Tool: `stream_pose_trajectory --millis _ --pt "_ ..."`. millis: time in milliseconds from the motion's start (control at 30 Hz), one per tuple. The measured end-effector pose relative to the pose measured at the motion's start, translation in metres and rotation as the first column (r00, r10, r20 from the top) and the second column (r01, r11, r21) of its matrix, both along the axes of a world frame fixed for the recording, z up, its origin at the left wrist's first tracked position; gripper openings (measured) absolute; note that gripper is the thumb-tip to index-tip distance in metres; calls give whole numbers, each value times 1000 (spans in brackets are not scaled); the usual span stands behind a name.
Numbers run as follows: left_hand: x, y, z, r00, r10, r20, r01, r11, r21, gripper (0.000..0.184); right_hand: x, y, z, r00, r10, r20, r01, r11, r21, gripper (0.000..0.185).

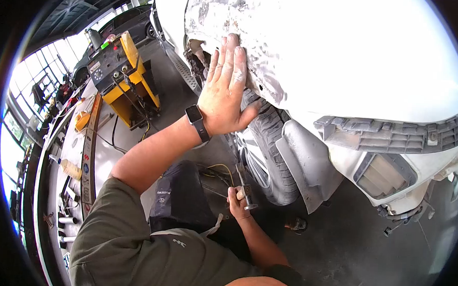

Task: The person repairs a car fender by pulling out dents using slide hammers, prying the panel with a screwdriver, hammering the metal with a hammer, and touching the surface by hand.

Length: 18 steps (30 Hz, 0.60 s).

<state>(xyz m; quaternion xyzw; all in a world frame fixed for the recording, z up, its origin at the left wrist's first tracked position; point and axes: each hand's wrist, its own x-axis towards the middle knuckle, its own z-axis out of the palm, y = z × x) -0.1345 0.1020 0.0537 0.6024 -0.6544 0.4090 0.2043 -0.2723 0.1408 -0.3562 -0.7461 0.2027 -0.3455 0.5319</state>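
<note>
My left hand (224, 87), with a black watch (195, 120) on its wrist, lies flat with fingers stretched out against the car's white rear side panel (262, 48). The panel is scuffed and patchy there, and its torn lower edge (197, 56) shows left of my fingers. Lower down, my right hand (238, 206) is closed round the short visible part of a hammer's handle. The hammer (247, 190) has a round flat face at one end and a narrow end pointing up towards the wheel (259, 154).
A grey wheel-arch liner (309, 166) hangs loose beside the tyre. Right of it are a dark grille strip (390, 134) and exposed bumper parts. A yellow and black machine (122, 84) with cables stands left. A bottle (69, 168) is on the left bench; a dark car is behind.
</note>
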Motion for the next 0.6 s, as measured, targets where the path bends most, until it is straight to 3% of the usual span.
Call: stream_pose_trajectory --millis 67,167,300,400,433,500,533,600 --pt "-9 3 -3 999 -4 -37 5 1000 10 113 6 1 -3 993 -18 -117 9 997 -74 33" --pt "-15 6 -11 998 -31 -50 34 998 56 115 3 8 12 974 -78 211 57 993 106 31" --pt "-8 3 -14 999 -31 -34 32 999 15 118 -15 13 35 964 -116 241 121 993 -6 33" --pt "-4 10 -8 998 -40 -40 39 999 -31 107 -33 13 67 950 -36 310 8 996 92 35" --pt "-1 11 -6 998 -48 -47 46 998 -47 104 -44 6 92 956 61 287 -83 994 64 34" --pt "27 6 2 993 -103 64 112 982 -154 79 -64 -10 139 943 243 228 -256 966 30 33" --pt "41 5 16 979 -132 153 158 972 -174 71 -68 1 141 956 184 230 -246 928 280 27" --pt "63 -4 54 942 -221 252 282 929 -240 60 -88 -8 225 918 333 217 -383 886 262 23"
